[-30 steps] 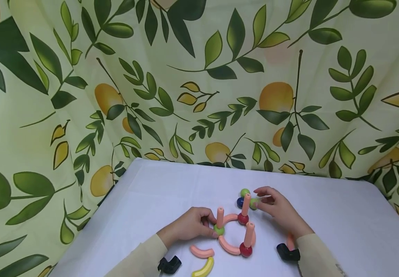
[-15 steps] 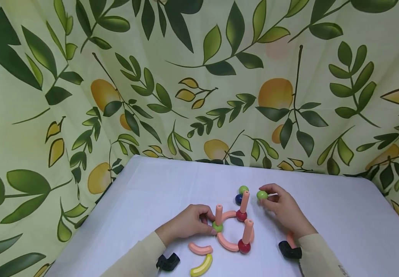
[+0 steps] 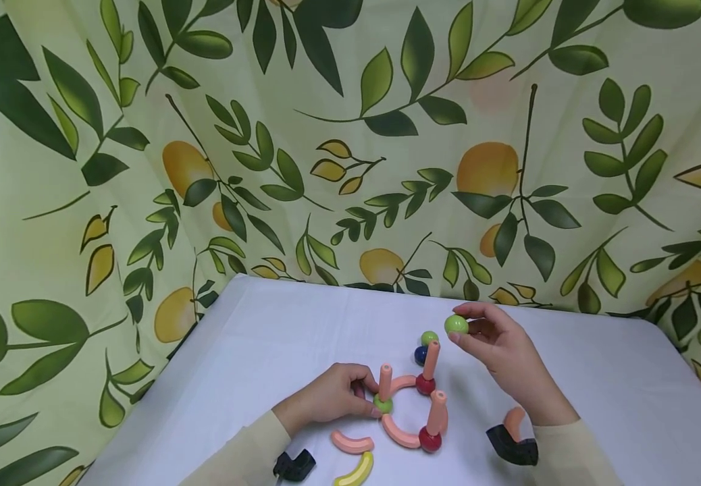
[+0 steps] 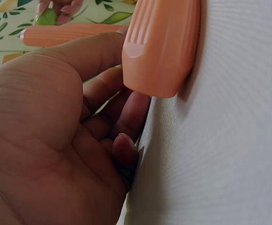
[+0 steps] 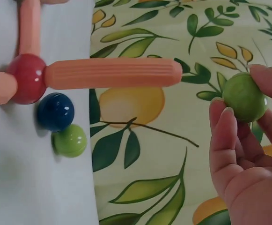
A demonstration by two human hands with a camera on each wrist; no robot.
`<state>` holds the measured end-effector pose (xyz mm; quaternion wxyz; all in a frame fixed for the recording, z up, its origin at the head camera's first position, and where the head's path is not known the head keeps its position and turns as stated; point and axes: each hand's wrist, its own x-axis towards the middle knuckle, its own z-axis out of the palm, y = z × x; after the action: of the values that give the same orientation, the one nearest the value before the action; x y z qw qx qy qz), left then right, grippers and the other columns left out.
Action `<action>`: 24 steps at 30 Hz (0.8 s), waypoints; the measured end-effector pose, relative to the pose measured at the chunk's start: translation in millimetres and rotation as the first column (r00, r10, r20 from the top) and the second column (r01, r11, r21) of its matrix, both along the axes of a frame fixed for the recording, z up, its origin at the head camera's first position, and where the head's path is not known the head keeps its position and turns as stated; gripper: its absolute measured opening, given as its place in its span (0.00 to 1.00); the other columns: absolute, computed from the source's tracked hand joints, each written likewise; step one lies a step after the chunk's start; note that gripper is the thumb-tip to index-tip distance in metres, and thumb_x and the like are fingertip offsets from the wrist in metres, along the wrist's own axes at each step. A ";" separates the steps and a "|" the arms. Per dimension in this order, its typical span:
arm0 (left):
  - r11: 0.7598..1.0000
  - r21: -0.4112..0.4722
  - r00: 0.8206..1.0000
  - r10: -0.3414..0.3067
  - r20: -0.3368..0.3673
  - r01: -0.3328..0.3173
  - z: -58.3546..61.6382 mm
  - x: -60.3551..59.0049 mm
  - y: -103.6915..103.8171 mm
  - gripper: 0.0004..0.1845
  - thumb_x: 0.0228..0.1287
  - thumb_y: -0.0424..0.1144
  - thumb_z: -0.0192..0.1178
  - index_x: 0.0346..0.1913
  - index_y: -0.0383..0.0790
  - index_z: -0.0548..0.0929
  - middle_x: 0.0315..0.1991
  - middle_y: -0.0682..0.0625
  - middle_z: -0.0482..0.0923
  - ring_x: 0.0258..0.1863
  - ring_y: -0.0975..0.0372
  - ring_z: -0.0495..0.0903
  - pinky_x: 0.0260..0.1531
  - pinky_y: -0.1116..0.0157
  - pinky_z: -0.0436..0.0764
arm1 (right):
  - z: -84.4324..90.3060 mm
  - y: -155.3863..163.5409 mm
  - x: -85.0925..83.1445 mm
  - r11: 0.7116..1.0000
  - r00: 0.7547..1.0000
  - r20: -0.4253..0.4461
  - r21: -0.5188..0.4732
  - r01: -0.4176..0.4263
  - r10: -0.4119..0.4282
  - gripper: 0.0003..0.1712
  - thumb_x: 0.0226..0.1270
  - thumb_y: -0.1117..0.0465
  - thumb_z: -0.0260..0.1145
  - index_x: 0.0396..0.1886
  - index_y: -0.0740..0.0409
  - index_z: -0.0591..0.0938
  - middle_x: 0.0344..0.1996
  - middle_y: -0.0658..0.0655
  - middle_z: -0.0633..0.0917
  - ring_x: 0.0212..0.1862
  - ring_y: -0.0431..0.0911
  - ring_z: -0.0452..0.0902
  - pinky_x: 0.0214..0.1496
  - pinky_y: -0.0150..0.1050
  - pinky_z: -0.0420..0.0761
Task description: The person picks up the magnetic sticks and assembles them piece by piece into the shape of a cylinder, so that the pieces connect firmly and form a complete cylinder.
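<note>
In the head view, pink curved rods (image 3: 400, 433) joined by two red balls (image 3: 430, 440) and a green ball (image 3: 383, 403) form a ring on the table. A straight pink rod (image 3: 437, 413) stands on each ball. My left hand (image 3: 340, 393) pinches the ring's green ball between thumb and fingers; the left wrist view hides that grip behind the hand and a pink rod (image 4: 161, 51). Raised behind the ring, my right hand (image 3: 505, 347) pinches a loose green ball (image 5: 243, 97) with its fingertips, clear of the table.
A dark blue ball (image 5: 55, 112) and another green ball (image 5: 70, 140) lie just behind the ring. Near the left sleeve are a loose pink curved rod (image 3: 352, 443), a yellow one (image 3: 355, 470) and a black curved piece (image 3: 294, 466). A black-and-pink piece (image 3: 512, 442) is by the right wrist.
My right hand has picked the green ball away from beside the blue one and lifted it up above the table. The left hand stays at the ring's green ball.
</note>
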<state>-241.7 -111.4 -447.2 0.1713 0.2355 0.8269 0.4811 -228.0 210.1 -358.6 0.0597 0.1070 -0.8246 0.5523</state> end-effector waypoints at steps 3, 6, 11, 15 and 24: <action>1.000 0.008 1.000 -0.007 -0.007 0.007 0.2 0.2 0.5 0.13 0.58 0.37 0.85 0.40 0.52 0.90 0.33 0.56 0.84 0.30 0.66 0.78 0.32 0.68 0.76 | 3.7 -5.4 0.0 1.000 1.000 -0.014 0.023 -0.006 0.006 0.22 0.76 0.63 0.76 0.65 0.60 0.81 0.56 0.59 0.84 0.53 0.55 0.81 0.49 0.35 0.85; 1.000 0.011 1.000 -0.017 -0.004 0.017 0.6 0.0 1.2 0.13 0.58 0.37 0.85 0.40 0.52 0.90 0.34 0.56 0.85 0.30 0.66 0.78 0.32 0.69 0.76 | 3.4 -9.4 -0.9 0.998 1.000 -0.002 0.055 -0.015 0.015 0.22 0.75 0.62 0.77 0.64 0.59 0.83 0.53 0.58 0.84 0.49 0.54 0.79 0.45 0.37 0.84; 1.000 -0.007 1.000 -0.008 0.008 0.008 2.3 0.8 1.9 0.13 0.58 0.38 0.85 0.40 0.53 0.89 0.35 0.57 0.85 0.30 0.66 0.78 0.32 0.69 0.76 | -1.9 -12.9 -3.4 0.996 0.998 0.032 0.073 -0.053 0.051 0.21 0.73 0.63 0.78 0.62 0.59 0.84 0.51 0.58 0.84 0.46 0.54 0.77 0.43 0.39 0.84; 1.000 -0.023 1.000 0.003 0.007 -0.003 2.4 0.7 1.8 0.13 0.58 0.37 0.85 0.40 0.53 0.89 0.36 0.56 0.86 0.31 0.65 0.78 0.33 0.68 0.76 | -6.4 -15.7 -5.0 0.995 0.996 0.058 0.059 -0.078 0.075 0.21 0.73 0.65 0.77 0.62 0.59 0.84 0.48 0.58 0.84 0.45 0.54 0.78 0.42 0.40 0.84; 1.000 -0.015 1.000 -0.003 0.006 0.003 -0.3 -1.3 -0.7 0.13 0.58 0.37 0.85 0.40 0.53 0.89 0.36 0.57 0.86 0.31 0.66 0.78 0.33 0.68 0.76 | -9.2 -18.8 -6.9 0.993 0.994 0.058 0.058 -0.099 0.095 0.21 0.75 0.62 0.76 0.64 0.58 0.83 0.49 0.57 0.84 0.46 0.54 0.79 0.44 0.42 0.84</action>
<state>-243.0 -112.2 -447.5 0.1763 0.2337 0.8297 0.4753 -234.9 191.3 -367.7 0.0068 0.1335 -0.8362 0.5319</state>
